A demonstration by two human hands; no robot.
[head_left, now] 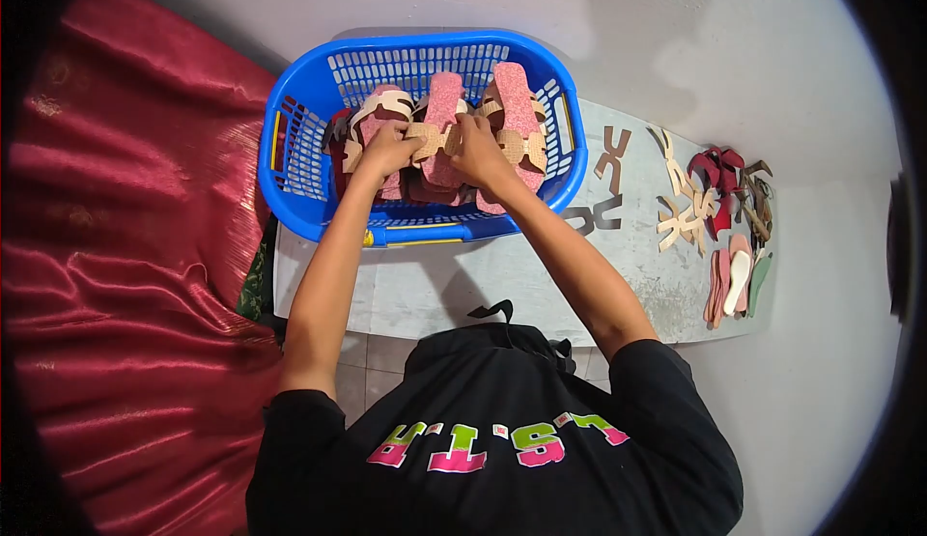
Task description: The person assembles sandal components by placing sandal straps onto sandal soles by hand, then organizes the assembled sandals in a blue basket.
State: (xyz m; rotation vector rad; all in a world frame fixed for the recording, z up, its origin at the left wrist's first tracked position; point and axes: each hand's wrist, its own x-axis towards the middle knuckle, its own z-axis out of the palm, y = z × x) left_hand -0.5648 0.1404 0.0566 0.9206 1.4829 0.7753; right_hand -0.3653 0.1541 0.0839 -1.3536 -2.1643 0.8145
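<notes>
A pink sandal point(445, 97) with a tan textured strap lies among several others inside a blue plastic basket point(422, 42). My left hand point(388, 152) is closed on the left side of its strap. On the right side, my right hand point(478, 155) grips the same sandal, fingers at the strap. Another pink sandal point(514, 97) with a tan strap rests just right of my right hand. To the left, a sandal with cream straps point(386, 103) sits close to my left hand. Lower sandals in the basket are partly hidden.
The basket stands on a grey-white table point(425, 285) against a wall. Brown strap pieces point(612, 161), cream strap pieces point(688, 210), dark red straps point(716, 174) and several shoe soles point(739, 280) lie at the right. Shiny red fabric point(145, 246) covers the left side.
</notes>
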